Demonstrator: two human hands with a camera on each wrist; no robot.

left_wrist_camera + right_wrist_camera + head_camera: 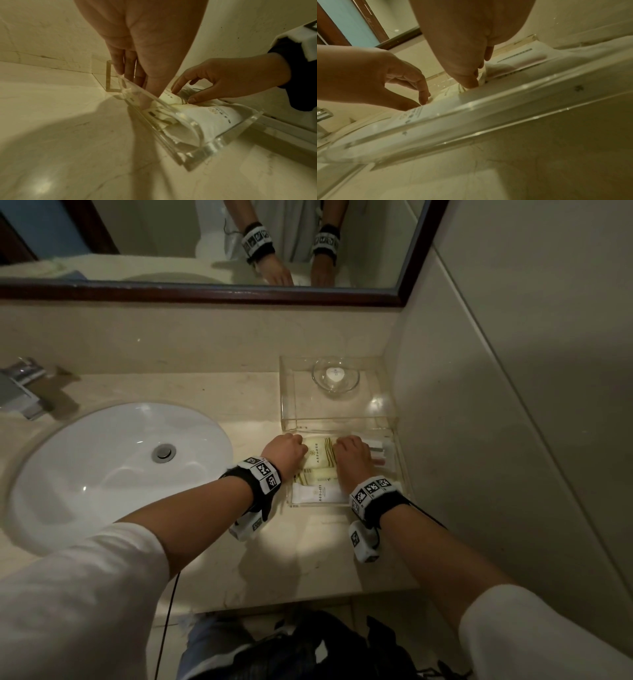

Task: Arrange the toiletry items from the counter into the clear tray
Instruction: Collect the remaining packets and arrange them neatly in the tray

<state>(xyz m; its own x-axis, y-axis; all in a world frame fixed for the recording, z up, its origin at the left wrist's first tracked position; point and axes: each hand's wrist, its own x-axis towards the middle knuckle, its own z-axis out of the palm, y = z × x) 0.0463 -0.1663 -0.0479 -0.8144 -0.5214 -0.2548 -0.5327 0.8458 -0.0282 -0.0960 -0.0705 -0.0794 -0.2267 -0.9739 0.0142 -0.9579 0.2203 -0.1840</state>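
The clear tray (281, 392) stands on the counter against the right wall, with a far and a near compartment. A pale yellow striped packet (318, 453) lies in the near compartment on top of other packets. My left hand (286, 451) pinches its left end and my right hand (352, 455) pinches its right end. In the left wrist view my left hand (139, 88) reaches down inside the tray wall (223, 140), thumb on the packet (169, 97). A white packet (317, 494) lies nearest me, and a red-and-white toothbrush packet (380, 451) lies at the right.
A glass dish (335, 376) with a white soap sits in the tray's far compartment. The white sink (120, 460) and chrome faucet (24, 392) are to the left. A mirror (205, 234) hangs behind, and a dark bag (308, 645) lies on the floor.
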